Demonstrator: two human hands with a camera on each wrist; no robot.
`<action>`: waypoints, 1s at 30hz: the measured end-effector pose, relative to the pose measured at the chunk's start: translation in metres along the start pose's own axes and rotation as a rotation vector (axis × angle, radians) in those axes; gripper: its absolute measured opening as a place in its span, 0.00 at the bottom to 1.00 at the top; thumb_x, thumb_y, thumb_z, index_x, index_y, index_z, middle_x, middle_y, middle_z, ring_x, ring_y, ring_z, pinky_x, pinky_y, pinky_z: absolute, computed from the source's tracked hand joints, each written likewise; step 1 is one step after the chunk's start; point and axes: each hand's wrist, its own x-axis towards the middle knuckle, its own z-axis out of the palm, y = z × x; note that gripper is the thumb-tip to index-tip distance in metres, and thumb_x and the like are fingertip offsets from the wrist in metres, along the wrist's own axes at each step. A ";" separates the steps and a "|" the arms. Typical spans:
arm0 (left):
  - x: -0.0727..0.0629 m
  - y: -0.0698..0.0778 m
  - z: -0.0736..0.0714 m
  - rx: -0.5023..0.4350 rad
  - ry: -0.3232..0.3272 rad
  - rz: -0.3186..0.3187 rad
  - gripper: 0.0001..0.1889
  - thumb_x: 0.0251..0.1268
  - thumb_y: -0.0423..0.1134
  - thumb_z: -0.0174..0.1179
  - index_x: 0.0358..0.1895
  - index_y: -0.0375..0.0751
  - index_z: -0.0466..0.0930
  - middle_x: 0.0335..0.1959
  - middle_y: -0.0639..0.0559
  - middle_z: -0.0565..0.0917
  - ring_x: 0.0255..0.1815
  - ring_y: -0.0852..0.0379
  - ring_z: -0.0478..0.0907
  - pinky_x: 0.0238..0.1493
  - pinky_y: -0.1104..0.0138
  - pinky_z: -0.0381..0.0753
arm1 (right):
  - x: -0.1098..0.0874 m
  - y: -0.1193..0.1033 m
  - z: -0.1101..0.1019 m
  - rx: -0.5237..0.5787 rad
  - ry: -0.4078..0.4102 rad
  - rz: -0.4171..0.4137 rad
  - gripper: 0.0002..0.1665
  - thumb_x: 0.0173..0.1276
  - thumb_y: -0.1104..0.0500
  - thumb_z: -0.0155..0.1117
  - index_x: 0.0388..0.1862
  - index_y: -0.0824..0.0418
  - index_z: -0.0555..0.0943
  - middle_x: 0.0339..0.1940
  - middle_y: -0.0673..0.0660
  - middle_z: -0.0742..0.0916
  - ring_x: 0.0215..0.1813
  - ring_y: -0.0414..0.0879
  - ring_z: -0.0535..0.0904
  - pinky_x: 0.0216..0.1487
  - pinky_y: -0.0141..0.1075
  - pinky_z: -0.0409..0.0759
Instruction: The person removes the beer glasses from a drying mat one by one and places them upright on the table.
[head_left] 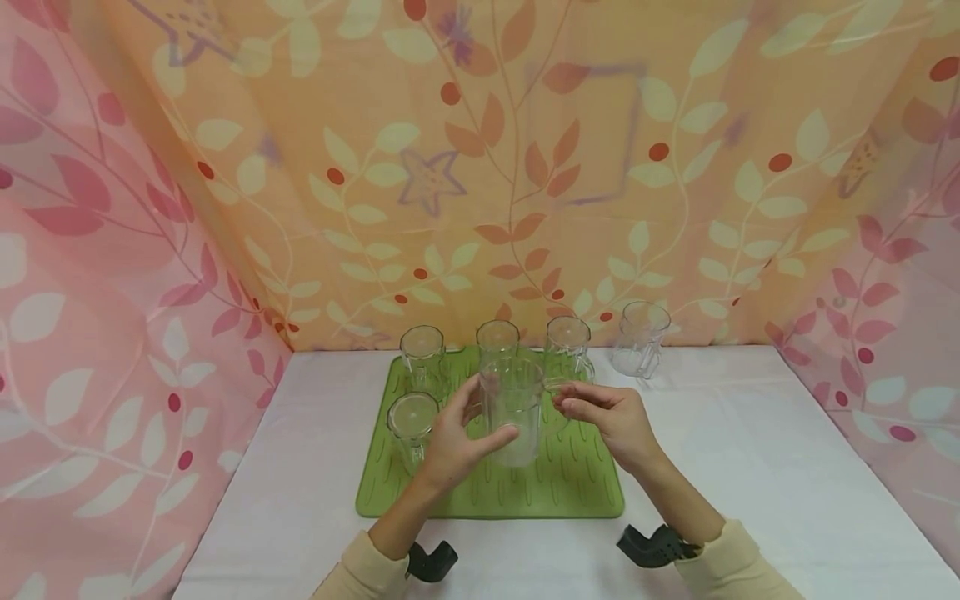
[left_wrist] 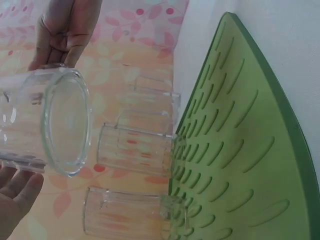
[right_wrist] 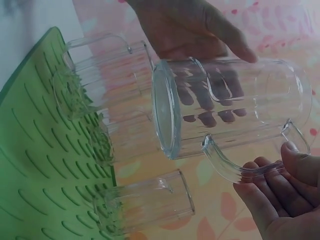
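Note:
A clear glass mug (head_left: 513, 417) is held up over the green ridged mat (head_left: 525, 487), its thick rim or base facing down. My left hand (head_left: 459, 442) grips the body from the left, with the thumb across the front and the fingers behind the glass. In the right wrist view the fingers of the left hand (right_wrist: 185, 30) show through the mug wall. My right hand (head_left: 609, 417) pinches the mug's side handle (right_wrist: 227, 165) between thumb and fingers. Close beside the left hand, another glass mug (head_left: 413, 417) stands on the mat's left side.
Along the mat's back edge stand three more glass mugs: left (head_left: 423, 354), middle (head_left: 498, 337) and right (head_left: 568, 337). One further glass mug (head_left: 641, 342) is off the mat, at the back right of the white table (head_left: 697, 450). Patterned curtains (head_left: 480, 167) enclose the table's back and sides.

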 end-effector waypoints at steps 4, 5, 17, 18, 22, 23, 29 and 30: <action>0.001 0.005 0.001 0.022 0.017 -0.015 0.42 0.54 0.38 0.72 0.72 0.39 0.61 0.65 0.45 0.76 0.64 0.48 0.75 0.64 0.55 0.76 | 0.000 0.000 -0.001 -0.002 0.008 -0.018 0.23 0.67 0.68 0.62 0.52 0.89 0.73 0.37 0.42 0.90 0.42 0.35 0.88 0.43 0.29 0.86; 0.001 0.007 0.000 0.022 0.017 -0.017 0.42 0.54 0.37 0.72 0.72 0.39 0.61 0.65 0.45 0.76 0.64 0.48 0.74 0.64 0.55 0.77 | 0.000 -0.001 -0.002 -0.008 0.010 -0.022 0.23 0.67 0.68 0.62 0.51 0.88 0.73 0.38 0.41 0.90 0.42 0.35 0.87 0.43 0.29 0.86; 0.005 0.020 -0.008 0.086 0.019 0.013 0.34 0.58 0.36 0.69 0.69 0.37 0.67 0.63 0.40 0.76 0.62 0.44 0.76 0.60 0.53 0.79 | 0.003 -0.005 -0.015 -0.085 0.084 -0.101 0.20 0.66 0.70 0.62 0.50 0.86 0.76 0.37 0.40 0.90 0.42 0.33 0.87 0.44 0.26 0.85; 0.005 0.021 -0.010 0.091 0.019 0.021 0.33 0.58 0.36 0.69 0.68 0.37 0.68 0.62 0.40 0.76 0.61 0.43 0.76 0.60 0.52 0.79 | 0.003 -0.005 -0.016 -0.087 0.093 -0.105 0.20 0.66 0.70 0.62 0.50 0.87 0.75 0.37 0.41 0.90 0.42 0.33 0.87 0.44 0.26 0.85; 0.004 0.023 -0.017 0.128 0.034 0.011 0.32 0.57 0.36 0.70 0.66 0.39 0.71 0.59 0.45 0.78 0.59 0.46 0.77 0.61 0.51 0.78 | 0.004 -0.006 -0.020 -0.096 0.121 -0.117 0.20 0.65 0.72 0.63 0.49 0.89 0.74 0.37 0.41 0.90 0.42 0.32 0.87 0.44 0.25 0.84; 0.003 0.024 -0.019 0.144 0.038 0.010 0.32 0.56 0.37 0.71 0.66 0.39 0.71 0.59 0.45 0.78 0.59 0.47 0.77 0.61 0.51 0.78 | 0.004 -0.007 -0.021 -0.097 0.129 -0.118 0.20 0.65 0.72 0.63 0.50 0.89 0.74 0.37 0.40 0.90 0.42 0.32 0.87 0.45 0.25 0.84; 0.002 0.028 -0.034 0.251 0.058 0.023 0.33 0.55 0.38 0.72 0.65 0.39 0.72 0.60 0.46 0.78 0.59 0.48 0.76 0.64 0.50 0.75 | 0.006 -0.012 -0.029 -0.087 0.179 -0.141 0.21 0.64 0.74 0.62 0.51 0.89 0.73 0.37 0.40 0.90 0.41 0.32 0.87 0.44 0.24 0.84; 0.001 0.029 -0.037 0.270 0.064 0.036 0.33 0.54 0.38 0.72 0.65 0.39 0.72 0.60 0.45 0.78 0.60 0.48 0.76 0.63 0.50 0.75 | 0.007 -0.013 -0.030 -0.078 0.185 -0.146 0.21 0.63 0.75 0.62 0.52 0.90 0.73 0.37 0.40 0.90 0.41 0.32 0.87 0.44 0.24 0.84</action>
